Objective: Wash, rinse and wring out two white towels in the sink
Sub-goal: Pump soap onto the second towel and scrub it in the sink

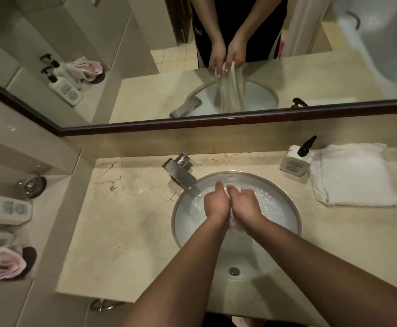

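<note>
- My left hand [216, 205] and right hand [244, 206] press together above the sink [294, 208], fingers [218, 185] clenched round the wet towel [234, 190].
- It's bunched, white, mostly hidden between them.

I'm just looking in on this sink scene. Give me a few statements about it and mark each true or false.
1. Both hands, left hand and right hand, grip a wet towel over the sink. True.
2. A folded white towel lies on the counter right of the sink. True.
3. The pump bottle stands left of the faucet. False: it stands to the right, beside the folded towel.
4. The folded towel is soaking in the basin. False: it lies on the counter.
5. A pink cloth lies far left. True.
</note>
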Available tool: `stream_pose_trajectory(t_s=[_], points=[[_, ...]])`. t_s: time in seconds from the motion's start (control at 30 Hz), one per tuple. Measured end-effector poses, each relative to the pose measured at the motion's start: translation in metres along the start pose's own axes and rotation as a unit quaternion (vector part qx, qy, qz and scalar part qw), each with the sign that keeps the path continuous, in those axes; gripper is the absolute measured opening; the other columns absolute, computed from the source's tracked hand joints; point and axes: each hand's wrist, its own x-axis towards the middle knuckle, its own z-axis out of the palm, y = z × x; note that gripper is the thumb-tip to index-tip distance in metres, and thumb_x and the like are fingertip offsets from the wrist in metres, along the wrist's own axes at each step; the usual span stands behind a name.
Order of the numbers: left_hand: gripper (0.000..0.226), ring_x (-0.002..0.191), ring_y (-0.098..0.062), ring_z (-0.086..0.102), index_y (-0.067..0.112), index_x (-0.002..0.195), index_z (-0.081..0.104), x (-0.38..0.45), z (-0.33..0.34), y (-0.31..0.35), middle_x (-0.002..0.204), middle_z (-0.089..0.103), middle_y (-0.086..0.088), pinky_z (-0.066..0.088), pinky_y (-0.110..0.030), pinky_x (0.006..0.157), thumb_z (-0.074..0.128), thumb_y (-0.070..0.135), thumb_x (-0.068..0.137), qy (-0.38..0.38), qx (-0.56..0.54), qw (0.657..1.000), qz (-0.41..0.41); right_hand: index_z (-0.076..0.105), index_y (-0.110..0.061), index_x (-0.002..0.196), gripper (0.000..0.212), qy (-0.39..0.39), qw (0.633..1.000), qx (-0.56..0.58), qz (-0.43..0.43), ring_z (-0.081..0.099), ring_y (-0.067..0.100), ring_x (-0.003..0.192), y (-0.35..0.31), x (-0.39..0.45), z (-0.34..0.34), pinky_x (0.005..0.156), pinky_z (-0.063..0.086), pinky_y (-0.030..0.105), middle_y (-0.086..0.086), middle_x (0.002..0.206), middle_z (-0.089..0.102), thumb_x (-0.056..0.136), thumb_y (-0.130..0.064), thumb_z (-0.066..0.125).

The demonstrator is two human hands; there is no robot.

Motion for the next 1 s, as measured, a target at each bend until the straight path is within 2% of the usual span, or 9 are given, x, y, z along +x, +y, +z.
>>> stream_pose_trajectory(t_s=[0.07, 0.23, 0.4, 0.5, 0.63, 0.73, 0.8, 0.93, 1.0], points=[[0.059, 0.086, -0.031, 0.068, 0.010, 0.075, 0.062, 0.002, -0.003, 0.001, 0.083, 0.070, -0.012, 0.055, -0.039, 0.086, 0.035, 0.055, 0.102, 0.022, -0.020, 1.000, -0.006, 0.062, -0.008, 0.080, 0.040, -0.032, 0.999, -0.006, -0.007, 0.067, 0.030, 0.068, 0.000, -0.012, 0.000, 0.056, 0.046, 0.026, 0.014, 0.076, 0.069, 0.098, -0.041, 0.049], [0.051, 0.085, -0.031, 0.069, 0.007, 0.086, 0.067, -0.011, 0.013, -0.011, 0.089, 0.072, -0.016, 0.052, -0.037, 0.077, 0.040, 0.047, 0.102, -0.020, 0.010, 1.000, 0.006, 0.061, -0.006, 0.083, 0.039, 0.074, 0.996, 0.051, 0.012, 0.065, 0.033, 0.084, -0.013, 0.005, -0.008, 0.074, 0.048, 0.037, 0.015, 0.085, 0.067, 0.098, -0.040, 0.048], [0.055, 0.094, -0.035, 0.067, -0.002, 0.101, 0.066, 0.000, -0.004, -0.004, 0.097, 0.071, -0.017, 0.052, -0.037, 0.080, 0.037, 0.045, 0.104, 0.035, -0.001, 0.999, -0.018, 0.062, -0.008, 0.098, 0.034, -0.004, 0.999, 0.049, 0.023, 0.069, 0.034, 0.086, 0.003, -0.019, 0.008, 0.075, 0.055, 0.037, 0.018, 0.092, 0.070, 0.098, -0.039, 0.051], [0.047, 0.085, -0.031, 0.067, 0.002, 0.092, 0.063, -0.009, -0.001, -0.007, 0.084, 0.069, -0.013, 0.051, -0.033, 0.075, 0.039, 0.040, 0.105, 0.001, -0.009, 1.000, -0.012, 0.066, -0.003, 0.089, 0.041, 0.021, 0.999, 0.030, 0.013, 0.069, 0.034, 0.084, 0.002, -0.012, 0.002, 0.077, 0.053, 0.037, 0.019, 0.089, 0.071, 0.098, -0.039, 0.050], [0.045, 0.091, -0.035, 0.070, 0.005, 0.084, 0.066, -0.017, 0.007, -0.009, 0.092, 0.072, -0.020, 0.053, -0.039, 0.082, 0.042, 0.039, 0.103, -0.010, 0.000, 1.000, 0.013, 0.064, -0.001, 0.090, 0.039, 0.065, 0.995, 0.060, 0.040, 0.068, 0.039, 0.090, -0.008, 0.005, 0.000, 0.079, 0.052, 0.043, 0.016, 0.086, 0.067, 0.096, -0.037, 0.050], [0.044, 0.091, -0.033, 0.066, 0.003, 0.093, 0.065, -0.003, -0.010, -0.001, 0.096, 0.069, -0.018, 0.049, -0.034, 0.078, 0.040, 0.038, 0.104, 0.035, -0.031, 0.999, -0.007, 0.062, -0.004, 0.094, 0.037, 0.024, 0.997, 0.065, 0.042, 0.069, 0.035, 0.086, -0.003, -0.013, 0.019, 0.073, 0.056, 0.039, 0.017, 0.090, 0.070, 0.097, -0.039, 0.051], [0.041, 0.081, -0.027, 0.064, 0.004, 0.093, 0.063, 0.000, -0.023, 0.001, 0.089, 0.067, -0.013, 0.047, -0.030, 0.071, 0.040, 0.036, 0.105, 0.011, -0.051, 0.998, -0.024, 0.064, -0.006, 0.093, 0.038, 0.011, 0.997, 0.067, 0.027, 0.070, 0.032, 0.080, -0.001, -0.026, 0.026, 0.067, 0.054, 0.035, 0.018, 0.087, 0.071, 0.096, -0.041, 0.052], [0.039, 0.067, -0.020, 0.063, 0.011, 0.072, 0.060, -0.028, -0.017, -0.005, 0.069, 0.065, -0.004, 0.047, -0.030, 0.064, 0.046, 0.032, 0.102, -0.055, -0.041, 0.998, 0.010, 0.063, -0.002, 0.082, 0.040, 0.111, 0.991, 0.072, 0.025, 0.067, 0.037, 0.081, -0.012, -0.009, 0.014, 0.077, 0.052, 0.044, 0.019, 0.080, 0.067, 0.097, -0.037, 0.050], [0.038, 0.070, -0.024, 0.062, 0.012, 0.072, 0.060, -0.030, -0.019, -0.008, 0.069, 0.064, -0.006, 0.045, -0.031, 0.066, 0.048, 0.034, 0.100, -0.065, -0.013, 0.997, 0.026, 0.062, -0.002, 0.084, 0.039, 0.122, 0.987, 0.101, 0.040, 0.066, 0.037, 0.082, -0.014, -0.009, 0.015, 0.077, 0.052, 0.045, 0.017, 0.078, 0.065, 0.096, -0.036, 0.050]])
